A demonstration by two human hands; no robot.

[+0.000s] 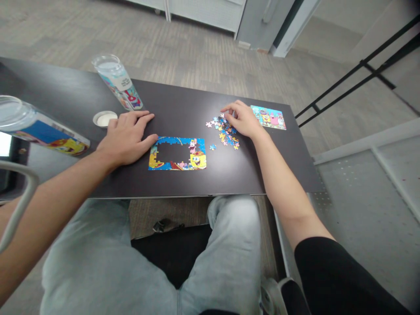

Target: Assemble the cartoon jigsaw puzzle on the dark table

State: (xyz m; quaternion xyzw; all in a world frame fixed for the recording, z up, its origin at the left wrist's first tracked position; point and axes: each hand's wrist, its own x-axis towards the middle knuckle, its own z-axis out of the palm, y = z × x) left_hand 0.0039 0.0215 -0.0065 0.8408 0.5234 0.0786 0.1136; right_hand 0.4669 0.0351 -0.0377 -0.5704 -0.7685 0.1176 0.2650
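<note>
the right hand arches over a loose heap of small, many-coloured, knobbed jigsaw pieces, thumb and forefinger close together; whether a piece is pinched between them i cannot tell. the left hand lies palm down with fingers spread, grasping nothing, its thumb tip at the upper left corner of a rectangular, brightly printed jigsaw border with a hollow middle; touching or just beside, i cannot say.

the pieces look like thin, stiff card: probably almost weightless, smooth on the printed face, with tabs that could bend or fray. a fingertip pinch on opposite edges should suit them. the border seems flat but only loosely locked, so it is better steadied from above than lifted by a corner. one single blue piece lies between heap and border.

beyond the right wrist is a flat, glossy-looking picture card. past the left hand are a round white lid, a tall clear cylinder with a printed wrap and a wider blue-and-yellow clear cylinder. all rest on a smooth, dark, faintly shiny tabletop, above streaky grey carpet.
</note>
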